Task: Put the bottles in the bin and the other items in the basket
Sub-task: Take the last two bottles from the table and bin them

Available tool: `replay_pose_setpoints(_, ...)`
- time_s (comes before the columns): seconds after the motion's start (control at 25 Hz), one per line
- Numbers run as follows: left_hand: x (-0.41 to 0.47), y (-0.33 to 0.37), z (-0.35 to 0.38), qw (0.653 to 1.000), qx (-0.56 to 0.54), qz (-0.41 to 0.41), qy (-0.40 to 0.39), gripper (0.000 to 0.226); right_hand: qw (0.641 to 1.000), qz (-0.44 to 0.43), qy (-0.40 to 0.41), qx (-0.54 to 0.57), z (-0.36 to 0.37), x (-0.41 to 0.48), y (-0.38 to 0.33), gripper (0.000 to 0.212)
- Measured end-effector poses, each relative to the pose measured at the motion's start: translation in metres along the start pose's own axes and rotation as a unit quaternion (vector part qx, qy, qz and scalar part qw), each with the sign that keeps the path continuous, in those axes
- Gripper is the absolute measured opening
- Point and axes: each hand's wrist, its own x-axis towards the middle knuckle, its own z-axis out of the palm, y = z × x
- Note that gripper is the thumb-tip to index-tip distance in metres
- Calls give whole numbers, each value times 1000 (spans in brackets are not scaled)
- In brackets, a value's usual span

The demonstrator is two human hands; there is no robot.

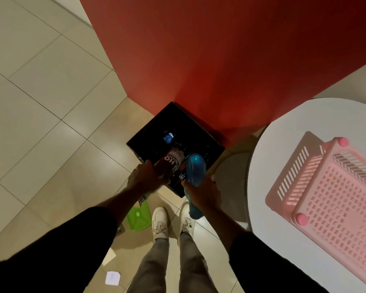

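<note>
Holding bottles (pixel 171 162) over bin (pixel 207 149) — basket (pixel 334 187) upturned

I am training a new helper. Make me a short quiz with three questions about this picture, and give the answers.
1. True or false: the pink slotted plastic basket on the round white table stands upright.
2. Which hand holds the blue plastic bottle?
3. Over which container is the red labelled bottle held? A) black square bin B) basket

Key: 1 false, it lies upside down. 2 The right hand. 3 A, in the grip of the left hand.
</note>
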Motion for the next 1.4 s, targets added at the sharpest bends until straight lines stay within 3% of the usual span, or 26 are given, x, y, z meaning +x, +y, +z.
replay_pose_setpoints(0.48, 134, 37, 35, 1000, -9, 16, 20, 98, 996, 8, 58, 70, 57, 122, -10, 110)
replay_pose_setpoints(0.6, 152, 39, 36, 1000, -6, 7, -2, 129, 992, 23, 54, 113, 71, 120, -16, 105)
replay_pose_setpoints(0.68, 152, 37, 37, 998, 55, -2, -21, 149, 996, 6, 40, 86, 80, 110, -16, 101)
replay_pose_setpoints(0.84, 121, 19, 45, 994, 104, 23, -2, 119, 996, -80, -3, -41, 88, 72, 4, 88)
replay_pose_setpoints(0.96, 78, -1, 53, 991, 108, 70, 17, 98, 985, -118, -9, -126, 86, 44, 20, 92)
replay_pose_setpoints(1.12, 1, -23, 53, 988, 124, 91, 23, 105, 956, -192, -13, -222, 71, 4, 34, 105)
replay_pose_setpoints(1.4, -125, -37, 63, 989, 133, 63, -11, 98, 909, -291, -16, -297, 33, -46, 35, 84)
